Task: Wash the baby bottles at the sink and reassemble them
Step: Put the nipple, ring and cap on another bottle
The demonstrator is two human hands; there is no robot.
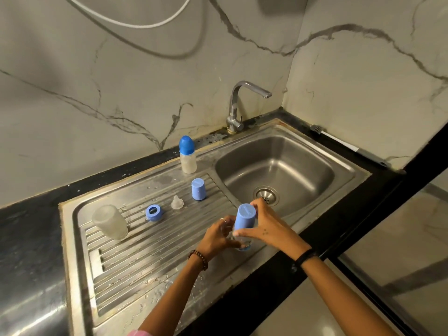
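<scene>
**Both hands on a capped bottle at the sink edge**

Both forearms reach in from the bottom of the frame. Left hand [219, 235], ring on one finger and bead bracelet at the wrist, wraps its fingers round the clear lower body of a bottle [242, 241] standing at the front right of the ribbed drainboard [135, 260], just beside the basin [278, 166]. Right hand [263, 223], black band at the wrist, has fingers curled over the light blue cap [245, 218] on top of that bottle, thumb on the near side. Bottle base mostly hidden by the hands.

Further back on the drainboard: second loose blue cap [198, 189] standing dome up, clear teat [177, 202] upright to its left, blue screw ring [153, 212] lying flat, and an empty clear bottle body [110, 221] mouth down at far left. One fully assembled bottle [188, 155] with a darker blue cap stands near the back edge by the wall. Tap [238, 105] behind the basin, spout swung right. Water drops on the drainboard. Black counter [29, 238] surrounds the steel sink
</scene>
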